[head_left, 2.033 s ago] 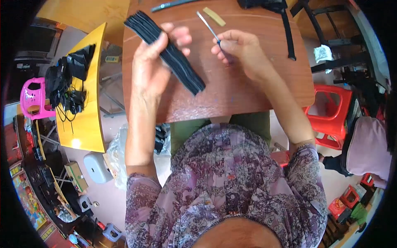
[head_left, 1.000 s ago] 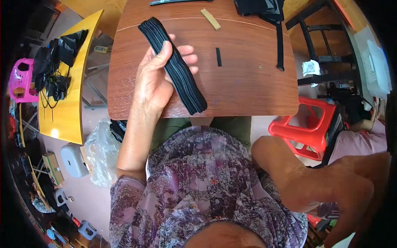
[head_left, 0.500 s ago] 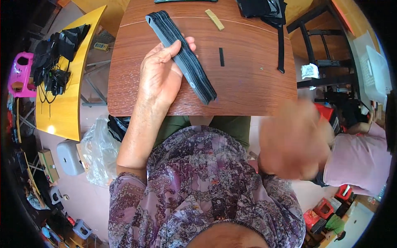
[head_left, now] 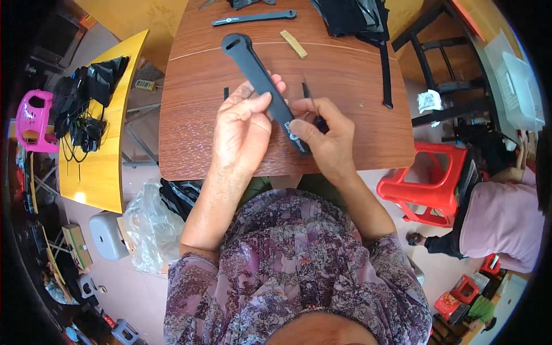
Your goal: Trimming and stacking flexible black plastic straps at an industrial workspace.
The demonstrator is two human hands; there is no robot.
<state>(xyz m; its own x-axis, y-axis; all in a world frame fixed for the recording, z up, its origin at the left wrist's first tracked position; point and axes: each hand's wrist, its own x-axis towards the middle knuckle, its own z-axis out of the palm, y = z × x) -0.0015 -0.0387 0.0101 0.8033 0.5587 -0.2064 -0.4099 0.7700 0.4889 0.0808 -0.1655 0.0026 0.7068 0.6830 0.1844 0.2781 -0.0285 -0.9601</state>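
Note:
A bundle of long dark grey straps (head_left: 259, 75), rounded and slotted at its upper end and printed in white near the lower end, lies slantwise across my hands over the table. My left hand (head_left: 242, 123) is closed around its middle, thumb on top and fingertips showing beyond the far side. My right hand (head_left: 330, 135) pinches the lower end with its thumb. Tucked in the right hand's fingers is a slim pointed tool with a dark handle (head_left: 322, 123), perhaps small snips; most of it is hidden.
On the brown table (head_left: 190, 115) lie a single grey strap (head_left: 253, 18), a yellowish bar (head_left: 293, 44) and a pile of black pieces (head_left: 351, 20) with a strap hanging down. A yellow table (head_left: 109, 167) stands left, a red stool (head_left: 425, 184) right, near a person in pink (head_left: 497, 224).
My right hand has come in from the right, with the dark-handled tool, onto the bundle's lower end. The bundle has turned from its layered edge to its flat face.

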